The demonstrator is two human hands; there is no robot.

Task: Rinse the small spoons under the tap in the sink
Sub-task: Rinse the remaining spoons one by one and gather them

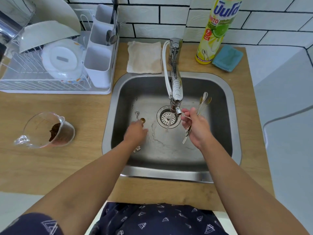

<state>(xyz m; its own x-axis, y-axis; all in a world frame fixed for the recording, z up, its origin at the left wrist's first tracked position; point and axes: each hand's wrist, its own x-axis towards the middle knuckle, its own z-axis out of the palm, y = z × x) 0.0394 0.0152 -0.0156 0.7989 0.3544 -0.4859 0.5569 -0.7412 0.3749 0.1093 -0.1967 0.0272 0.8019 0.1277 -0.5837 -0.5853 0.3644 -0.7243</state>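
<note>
Water runs from the tap point(176, 92) onto the drain point(168, 118) of the steel sink point(225, 133). My right hand point(197, 128) grips a bunch of small spoons point(202, 103) just right of the stream, bowls pointing up and away. My left hand point(136, 133) reaches down to the sink floor and pinches a gold-bowled spoon point(142, 120). Another small spoon point(137, 114) lies just beyond it, and a flower-shaped handle end point(137, 148) shows below my left wrist.
A white dish rack point(50, 70) with plates and a cutlery holder stands at the left. A glass measuring jug point(45, 131) with brown residue sits on the wooden counter. A cloth point(144, 56), a dish soap bottle point(216, 29) and a blue sponge point(227, 58) line the back.
</note>
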